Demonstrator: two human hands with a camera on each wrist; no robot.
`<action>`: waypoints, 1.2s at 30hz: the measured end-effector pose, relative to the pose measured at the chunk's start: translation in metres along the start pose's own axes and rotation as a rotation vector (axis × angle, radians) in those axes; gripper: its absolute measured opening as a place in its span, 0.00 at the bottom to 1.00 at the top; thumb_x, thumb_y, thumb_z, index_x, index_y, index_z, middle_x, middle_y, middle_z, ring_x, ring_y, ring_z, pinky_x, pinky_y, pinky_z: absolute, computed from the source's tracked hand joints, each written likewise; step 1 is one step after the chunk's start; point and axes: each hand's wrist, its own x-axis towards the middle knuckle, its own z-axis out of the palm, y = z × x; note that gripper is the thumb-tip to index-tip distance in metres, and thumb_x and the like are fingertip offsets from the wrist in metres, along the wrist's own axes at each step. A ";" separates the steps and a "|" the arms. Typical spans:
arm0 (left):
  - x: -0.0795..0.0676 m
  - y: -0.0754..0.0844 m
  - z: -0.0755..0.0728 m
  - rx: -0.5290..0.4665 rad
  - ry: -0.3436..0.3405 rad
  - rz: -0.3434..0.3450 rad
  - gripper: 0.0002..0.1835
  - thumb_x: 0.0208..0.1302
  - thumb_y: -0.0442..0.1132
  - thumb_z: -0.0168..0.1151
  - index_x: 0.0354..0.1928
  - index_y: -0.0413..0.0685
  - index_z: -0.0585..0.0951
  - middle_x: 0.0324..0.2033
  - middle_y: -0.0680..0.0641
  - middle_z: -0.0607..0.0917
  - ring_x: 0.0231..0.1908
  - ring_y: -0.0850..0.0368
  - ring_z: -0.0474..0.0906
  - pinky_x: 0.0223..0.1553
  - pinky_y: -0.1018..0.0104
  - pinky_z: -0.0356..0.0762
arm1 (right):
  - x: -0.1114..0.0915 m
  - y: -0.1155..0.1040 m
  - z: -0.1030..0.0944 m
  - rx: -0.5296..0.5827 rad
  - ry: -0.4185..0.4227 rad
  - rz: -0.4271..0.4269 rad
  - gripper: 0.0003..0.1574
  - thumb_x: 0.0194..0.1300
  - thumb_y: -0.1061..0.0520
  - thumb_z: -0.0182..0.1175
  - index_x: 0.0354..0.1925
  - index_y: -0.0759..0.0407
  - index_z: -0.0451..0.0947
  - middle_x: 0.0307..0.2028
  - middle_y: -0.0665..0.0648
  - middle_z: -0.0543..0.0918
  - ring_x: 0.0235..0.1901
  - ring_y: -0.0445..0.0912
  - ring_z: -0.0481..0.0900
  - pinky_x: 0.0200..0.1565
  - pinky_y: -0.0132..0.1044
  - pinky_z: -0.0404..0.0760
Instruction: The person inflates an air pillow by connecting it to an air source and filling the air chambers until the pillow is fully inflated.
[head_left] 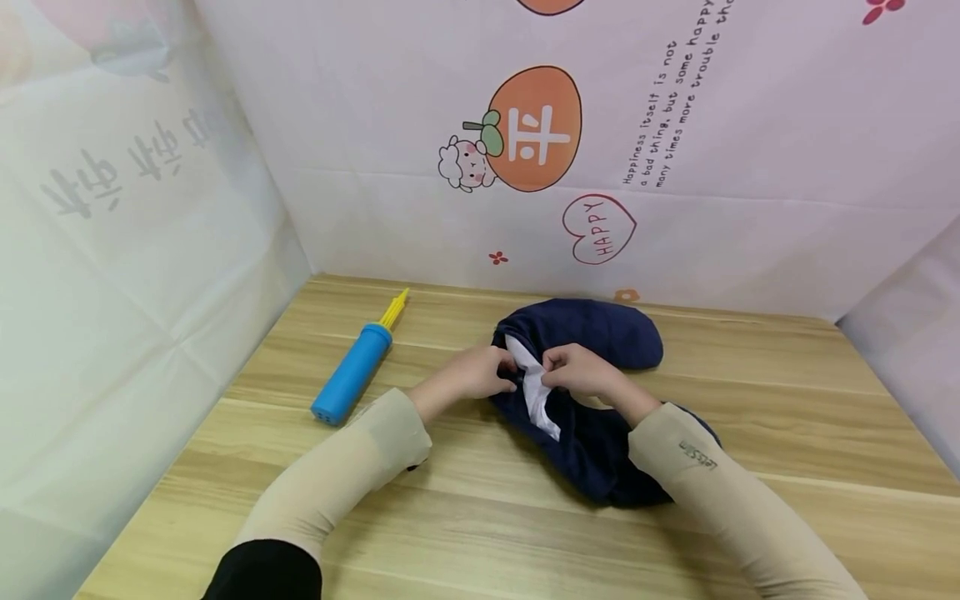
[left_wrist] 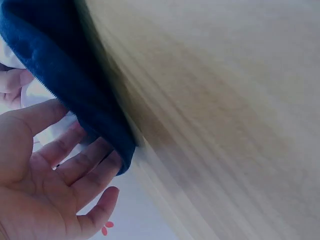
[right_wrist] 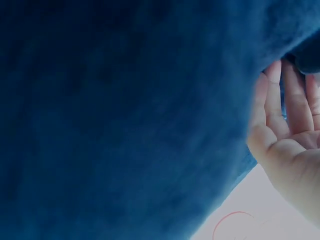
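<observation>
A navy plush U-shaped neck pillow (head_left: pixel 600 333) lies on the table, its zippered cover open along the left curve. White inner material (head_left: pixel 536 396) shows through that opening. My left hand (head_left: pixel 483 372) grips the left edge of the opening; in the left wrist view its fingers (left_wrist: pixel 87 162) tuck under the navy cloth beside the zipper teeth. Across the gap, my right hand (head_left: pixel 581 371) pinches the white material between thumb and forefinger. Navy fabric (right_wrist: pixel 125 120) fills most of the right wrist view and hides part of that hand's fingertips.
A blue hand pump (head_left: pixel 352 375) with a yellow nozzle (head_left: pixel 393 308) lies on the wooden table (head_left: pixel 465 525), left of the pillow. White printed cloth (head_left: pixel 390 150) hangs behind the table and along both sides.
</observation>
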 end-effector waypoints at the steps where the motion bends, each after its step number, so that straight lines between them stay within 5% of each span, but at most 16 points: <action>1: 0.001 0.001 0.000 0.008 0.003 -0.004 0.12 0.66 0.42 0.71 0.50 0.48 0.87 0.47 0.50 0.88 0.47 0.53 0.82 0.51 0.57 0.78 | -0.001 0.000 -0.001 0.016 -0.007 0.001 0.07 0.55 0.67 0.58 0.26 0.58 0.71 0.20 0.47 0.70 0.24 0.43 0.67 0.31 0.34 0.66; 12: 0.008 0.005 0.005 0.025 0.113 -0.072 0.06 0.66 0.46 0.72 0.41 0.57 0.90 0.35 0.58 0.88 0.37 0.57 0.80 0.41 0.54 0.76 | -0.005 0.003 -0.008 0.113 -0.074 -0.069 0.07 0.57 0.71 0.59 0.28 0.61 0.72 0.22 0.49 0.74 0.25 0.43 0.68 0.31 0.32 0.64; 15: 0.008 0.004 0.005 0.015 0.141 -0.076 0.05 0.63 0.46 0.74 0.36 0.56 0.90 0.31 0.58 0.87 0.35 0.58 0.80 0.40 0.53 0.76 | -0.006 -0.002 -0.007 -0.011 -0.031 -0.111 0.07 0.58 0.71 0.62 0.34 0.63 0.74 0.29 0.54 0.81 0.31 0.45 0.76 0.37 0.34 0.72; 20: 0.007 0.002 0.005 0.011 0.156 -0.067 0.06 0.62 0.45 0.74 0.31 0.55 0.87 0.26 0.59 0.85 0.31 0.60 0.79 0.40 0.53 0.76 | -0.014 -0.026 0.000 -0.305 0.131 -0.301 0.26 0.60 0.71 0.68 0.56 0.64 0.74 0.53 0.63 0.82 0.49 0.54 0.82 0.51 0.47 0.80; 26: 0.005 0.000 0.004 -0.040 0.169 -0.004 0.14 0.64 0.42 0.71 0.23 0.52 0.78 0.18 0.56 0.75 0.21 0.61 0.71 0.28 0.64 0.70 | -0.012 -0.044 0.010 -0.514 0.154 -0.615 0.15 0.59 0.71 0.71 0.43 0.58 0.86 0.43 0.52 0.85 0.45 0.51 0.80 0.50 0.47 0.79; 31: 0.004 -0.001 0.001 -0.076 0.150 0.015 0.14 0.64 0.42 0.71 0.24 0.52 0.76 0.17 0.56 0.72 0.20 0.61 0.69 0.26 0.68 0.66 | -0.005 -0.044 0.013 -0.562 0.126 -0.573 0.09 0.61 0.70 0.69 0.36 0.57 0.86 0.37 0.51 0.85 0.38 0.48 0.82 0.45 0.43 0.81; 36: 0.001 -0.002 0.000 -0.126 0.129 0.002 0.08 0.63 0.40 0.73 0.29 0.48 0.82 0.21 0.56 0.78 0.22 0.61 0.71 0.30 0.69 0.69 | -0.003 -0.039 0.013 -0.620 0.079 -0.461 0.14 0.61 0.73 0.64 0.42 0.60 0.88 0.42 0.54 0.87 0.41 0.49 0.84 0.45 0.43 0.82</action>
